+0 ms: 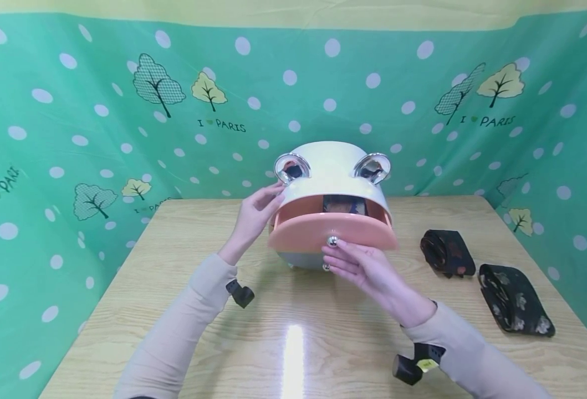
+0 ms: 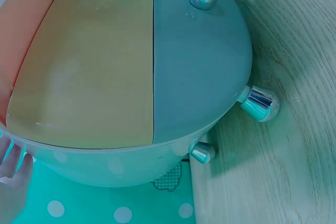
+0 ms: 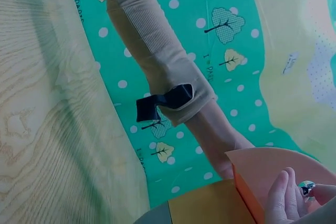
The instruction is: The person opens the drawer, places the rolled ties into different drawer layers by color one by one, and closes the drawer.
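The pink drawer (image 1: 298,233) is jutting out mid-frame, probably light and stiff; the right hand (image 1: 368,269) is pinching its knob (image 1: 332,241), likely the best hold; the relaxed left hand (image 1: 257,209) is touching the white case (image 1: 328,166).

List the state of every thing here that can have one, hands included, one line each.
Cabinet: upright on the table
Pink top drawer: pulled open
Tan middle drawer: closed
Grey bottom drawer: closed
Dark item: inside the top drawer, partly hidden
Near dark bundle: folded
Far dark bundle: folded
Left hand: against the cabinet's side
Right hand: pinching the top drawer's knob
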A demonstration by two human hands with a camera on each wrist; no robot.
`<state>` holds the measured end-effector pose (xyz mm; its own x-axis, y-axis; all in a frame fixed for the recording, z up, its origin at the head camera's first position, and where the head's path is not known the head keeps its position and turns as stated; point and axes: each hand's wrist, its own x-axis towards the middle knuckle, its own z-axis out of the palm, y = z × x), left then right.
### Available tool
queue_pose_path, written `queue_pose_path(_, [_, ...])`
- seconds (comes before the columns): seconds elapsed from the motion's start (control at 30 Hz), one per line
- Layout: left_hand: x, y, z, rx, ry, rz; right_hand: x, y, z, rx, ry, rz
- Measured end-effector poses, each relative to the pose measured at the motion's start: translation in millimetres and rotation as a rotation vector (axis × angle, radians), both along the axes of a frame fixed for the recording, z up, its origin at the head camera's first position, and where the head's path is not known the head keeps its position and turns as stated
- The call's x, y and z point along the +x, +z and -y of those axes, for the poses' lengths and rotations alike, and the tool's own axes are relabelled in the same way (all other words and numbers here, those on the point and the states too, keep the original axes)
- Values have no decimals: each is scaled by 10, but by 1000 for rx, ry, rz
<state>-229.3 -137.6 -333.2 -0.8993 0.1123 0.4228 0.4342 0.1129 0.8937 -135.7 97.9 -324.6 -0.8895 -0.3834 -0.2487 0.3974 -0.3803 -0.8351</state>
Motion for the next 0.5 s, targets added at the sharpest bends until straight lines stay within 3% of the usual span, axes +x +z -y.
queue_pose_path(0.5, [-21,-14,9,4,-7,15,-184,0,12,-41,8,-37])
